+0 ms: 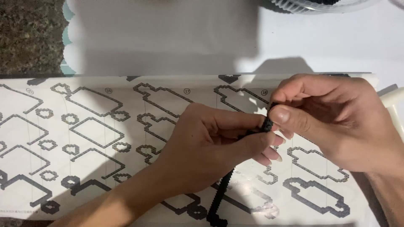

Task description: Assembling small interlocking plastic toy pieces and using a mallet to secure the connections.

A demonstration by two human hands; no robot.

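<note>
A: Where is the black strip [222,191], and which way does it lie from the grip?

B: It is a long, thin strip made of many tiny black blocks. Its top end sits between both hands, just above the middle of the sheet [97,126]. From there the long axis runs down and a little to the left, under the left hand [206,147], until its lower end lies on the sheet near the bottom edge of the view.

A: Which hand is nearer to the top end?

B: Both touch it. The left hand is closed around the strip just below the top, with thumb and fingers pressed on it. The right hand [332,122] comes from the right side and pinches the very tip between thumb and 1 finger, so its grip is nearly shut on a small black piece. I cannot tell if this piece is already joined to the strip.

A: And the materials?

B: The strip looks like hard plastic, bumpy like small studs. The sheet is glossy paper with grey outline drawings in rows. It lies on a white table [168,38]. A ribbed clear container [320,4] stands at the far edge, well apart from the hands.
</note>
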